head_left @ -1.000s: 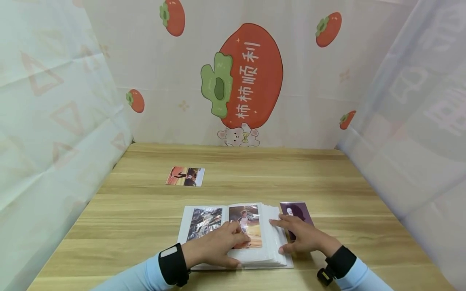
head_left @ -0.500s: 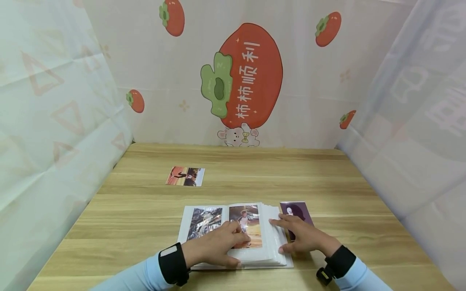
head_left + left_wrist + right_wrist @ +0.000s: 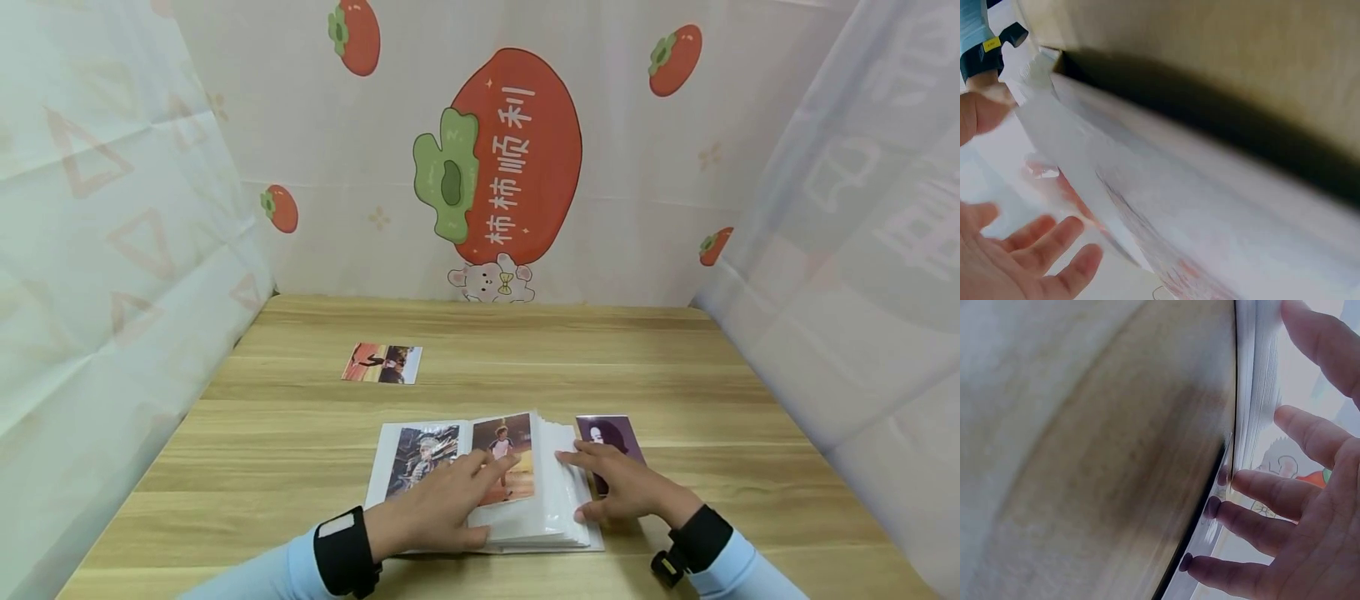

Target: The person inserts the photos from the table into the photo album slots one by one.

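On a wood-grain table (image 3: 675, 358), a photo album (image 3: 564, 500) lies open; the left hand (image 3: 438, 507) spreads loose fingers over its pages, the right hand (image 3: 622, 485) rests spread fingers on its edge and a purple photo (image 3: 617, 432).

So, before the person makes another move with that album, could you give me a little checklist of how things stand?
1. Album open on the table: ok.
2. Left hand free: ok, it grips nothing.
3. Left hand touching the page: cannot tell; it lies over the right-hand page, but contact is unclear.
4. Right hand at the album: ok, its fingers reach over the right edge.
5. Purple photo uncovered: not ok, the right hand partly hides it.
6. Far photo out of the way: ok, it lies beyond the album, apart from both hands.
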